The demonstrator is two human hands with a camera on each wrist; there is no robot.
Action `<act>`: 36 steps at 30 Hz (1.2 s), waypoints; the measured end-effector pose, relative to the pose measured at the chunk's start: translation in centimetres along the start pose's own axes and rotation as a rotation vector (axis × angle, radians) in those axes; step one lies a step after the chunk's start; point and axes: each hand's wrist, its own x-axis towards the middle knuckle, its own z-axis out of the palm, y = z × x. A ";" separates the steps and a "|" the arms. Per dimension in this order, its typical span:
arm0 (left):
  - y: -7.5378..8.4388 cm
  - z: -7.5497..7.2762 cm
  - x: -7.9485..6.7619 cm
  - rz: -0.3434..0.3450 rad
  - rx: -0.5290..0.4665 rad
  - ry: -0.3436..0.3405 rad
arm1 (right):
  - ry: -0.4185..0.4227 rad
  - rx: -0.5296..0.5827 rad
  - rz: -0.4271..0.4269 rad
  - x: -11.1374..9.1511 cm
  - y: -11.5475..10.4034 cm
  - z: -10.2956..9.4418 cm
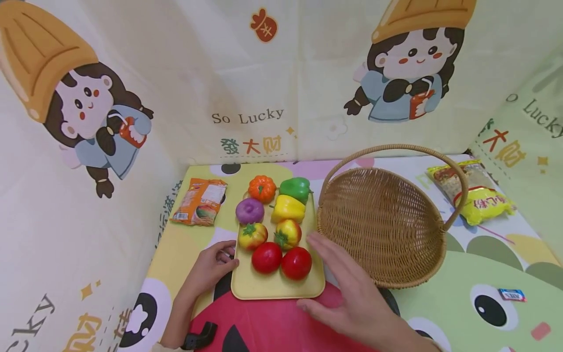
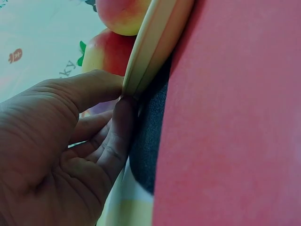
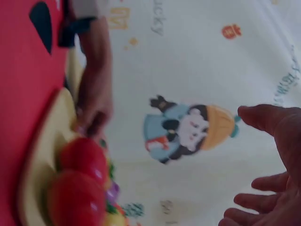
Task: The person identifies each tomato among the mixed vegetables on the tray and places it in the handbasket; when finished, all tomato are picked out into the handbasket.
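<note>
A yellow tray [image 1: 278,292] carries toy produce: two red tomatoes [image 1: 296,263], two red-yellow fruits with green leaves [image 1: 252,236], a purple onion-like piece [image 1: 249,211], a yellow pepper [image 1: 288,209], a green pepper [image 1: 295,189] and an orange pumpkin [image 1: 262,189]. My left hand [image 1: 211,266] pinches the tray's left rim; in the left wrist view the thumb lies on the rim, with a finger under it. Beside the tray's right edge, my right hand [image 1: 347,288] holds nothing, fingers extended and thumb spread. In the right wrist view that hand [image 3: 277,160] appears apart from the tray.
Right of the tray stands a wicker basket [image 1: 382,230] with a tall arched handle. Behind its right side lies a yellow food packet [image 1: 475,193]. An orange snack packet [image 1: 200,202] is at the left, and a small blue wrapper [image 1: 512,295] at the right. Printed cloth walls enclose the table.
</note>
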 end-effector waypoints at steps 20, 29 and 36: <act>0.0 -0.2 0.2 0.008 -0.006 -0.009 | -0.023 0.021 0.401 -0.4 4.9 9.5; -0.2 0.1 0.0 -0.002 0.024 0.002 | -0.019 0.029 0.450 -0.6 6.1 10.9; -0.5 0.2 -0.1 -0.005 0.030 0.009 | -0.009 0.040 0.468 -0.6 6.7 11.4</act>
